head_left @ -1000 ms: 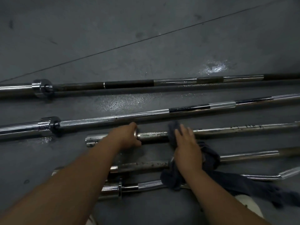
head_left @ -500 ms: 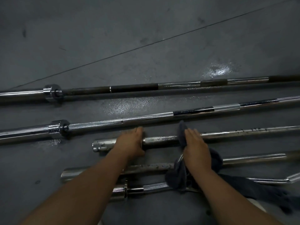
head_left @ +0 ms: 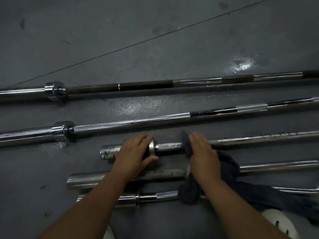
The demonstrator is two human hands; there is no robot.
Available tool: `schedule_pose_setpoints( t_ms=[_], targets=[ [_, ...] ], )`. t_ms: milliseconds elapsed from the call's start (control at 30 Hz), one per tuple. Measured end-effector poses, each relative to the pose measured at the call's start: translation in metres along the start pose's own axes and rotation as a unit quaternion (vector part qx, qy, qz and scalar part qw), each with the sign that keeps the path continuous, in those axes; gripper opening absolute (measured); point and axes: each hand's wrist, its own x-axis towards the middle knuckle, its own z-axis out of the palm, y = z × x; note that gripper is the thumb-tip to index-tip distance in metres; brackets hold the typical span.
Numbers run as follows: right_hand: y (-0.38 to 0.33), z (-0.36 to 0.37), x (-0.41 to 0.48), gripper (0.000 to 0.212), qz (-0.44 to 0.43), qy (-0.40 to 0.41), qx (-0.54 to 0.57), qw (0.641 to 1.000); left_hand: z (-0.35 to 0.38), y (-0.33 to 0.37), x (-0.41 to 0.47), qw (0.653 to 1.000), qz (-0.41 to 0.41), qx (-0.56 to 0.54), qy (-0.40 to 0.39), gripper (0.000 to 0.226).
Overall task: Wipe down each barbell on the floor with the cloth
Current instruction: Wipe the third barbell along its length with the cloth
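Observation:
Several steel barbells lie side by side on the dark floor. My left hand [head_left: 134,152] grips the third barbell [head_left: 259,138] on its sleeve, just left of its collar. My right hand [head_left: 203,156] lies over the same bar's shaft and holds a dark cloth [head_left: 229,167] wrapped on it. The rest of the cloth trails right across the fourth barbell [head_left: 164,172] and the curl bar [head_left: 164,194] nearest me. Farther away lie a knurled chrome barbell [head_left: 155,119] and a dark-shafted barbell [head_left: 146,86], neither of them touched.
Wet shiny patches [head_left: 243,64] mark the floor beside the far bars. A thin seam [head_left: 155,36] runs diagonally across the floor. A white shoe [head_left: 279,223] shows at the bottom right, under the cloth's end.
My left hand has shifted slightly left, uncovering the collar. My right hand and the cloth stay on about the same stretch of shaft. The view has drifted a little.

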Motion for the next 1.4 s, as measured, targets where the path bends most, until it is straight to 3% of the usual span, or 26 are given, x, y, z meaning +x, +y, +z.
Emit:
schedule_pose_setpoints(
  t_ms=[67,167,233,367,467,533,633,733,833,900,967,1067,1200,1300,1400],
  targets=[
    [0.021,-0.010,0.010,0.066,0.063,0.001,0.012,0.998,-0.012,-0.009,0.015,0.999,-0.013,-0.039,-0.009,0.077],
    [0.014,-0.012,0.012,0.073,0.078,0.034,0.000,0.996,-0.015,0.000,0.027,0.994,-0.062,-0.051,0.077,0.064],
    [-0.012,0.000,0.008,0.078,0.017,0.033,0.005,0.999,-0.003,0.017,0.020,0.990,-0.090,-0.021,0.105,0.065],
    [-0.061,0.024,-0.003,0.076,-0.106,-0.048,0.041,0.992,0.010,0.024,0.007,0.991,-0.081,0.058,0.085,0.090],
    [-0.052,0.018,-0.001,0.065,-0.157,-0.075,0.013,0.985,0.001,0.020,0.020,0.991,-0.086,0.062,0.078,0.085],
    [-0.027,0.008,0.002,0.050,-0.125,-0.057,-0.004,0.990,-0.006,0.023,0.026,0.990,-0.111,0.058,0.061,0.082],
    [0.004,0.001,-0.001,0.036,-0.010,0.004,0.020,1.000,-0.015,0.027,0.023,0.991,-0.120,0.035,0.040,0.072],
    [-0.027,0.006,-0.009,0.042,-0.043,0.018,0.058,0.997,-0.017,0.034,0.014,0.992,-0.120,-0.018,0.047,0.055],
    [-0.085,0.018,-0.022,0.069,-0.142,-0.072,0.066,0.985,-0.006,0.042,-0.002,0.993,-0.088,-0.060,0.055,0.055],
    [-0.084,0.015,-0.029,0.072,-0.167,-0.072,0.020,0.983,-0.004,0.043,-0.014,0.993,-0.085,-0.054,0.059,0.062],
    [-0.047,-0.003,-0.028,0.054,-0.109,-0.029,-0.015,0.993,-0.005,0.042,-0.023,0.995,-0.084,-0.027,0.052,0.070],
    [0.019,-0.037,-0.012,0.034,0.083,0.033,-0.026,0.996,-0.004,0.048,-0.029,0.992,-0.115,0.002,0.059,0.064],
    [0.040,-0.045,0.004,0.056,0.211,0.122,0.038,0.969,-0.004,0.049,-0.017,0.985,-0.160,-0.004,0.057,0.038],
    [0.005,-0.015,-0.003,0.048,0.165,0.133,0.055,0.976,0.009,0.046,-0.011,0.987,-0.152,0.026,0.044,0.044],
    [-0.050,0.014,-0.016,0.037,0.062,0.027,0.069,0.995,0.022,0.047,-0.013,0.985,-0.165,0.015,0.049,0.054]
  ],
)
